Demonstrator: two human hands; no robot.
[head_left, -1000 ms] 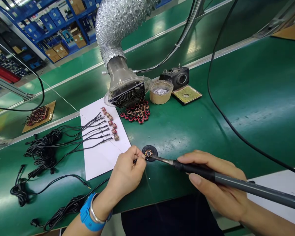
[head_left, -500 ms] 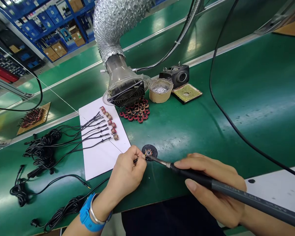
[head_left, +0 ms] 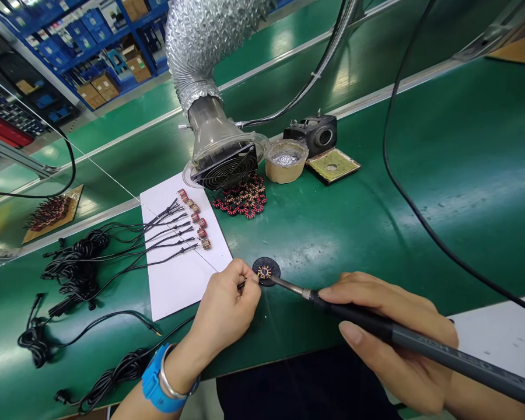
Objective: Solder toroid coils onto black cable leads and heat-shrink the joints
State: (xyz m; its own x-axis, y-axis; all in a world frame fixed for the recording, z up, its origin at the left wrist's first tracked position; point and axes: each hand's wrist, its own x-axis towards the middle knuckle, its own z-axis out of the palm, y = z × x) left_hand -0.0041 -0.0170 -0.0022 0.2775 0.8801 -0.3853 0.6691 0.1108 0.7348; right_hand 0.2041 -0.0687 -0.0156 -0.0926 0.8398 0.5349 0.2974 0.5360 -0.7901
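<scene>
Left grip is closed in a tight pinch on a thin dark wire, and the fingers hide most of that wire. Right grip is closed around a soldering iron, held the way one holds a pen. The long iron points up and to the left across the green tabletop. Its thin metal tip comes to the edge of a round black pad, which has a small copper coil ring on top. It is hard to tell if the tip touches the ring. The pad lies near the front edge of the tabletop, between the two hands. Left grip is nearer to it, just beside it, while right grip sits back along the iron. Farther back is a white paper sheet with black cables and little copper coils laid out in a row. Past that are a pile of red and black rings, a round solder tin and a fume fan
</scene>
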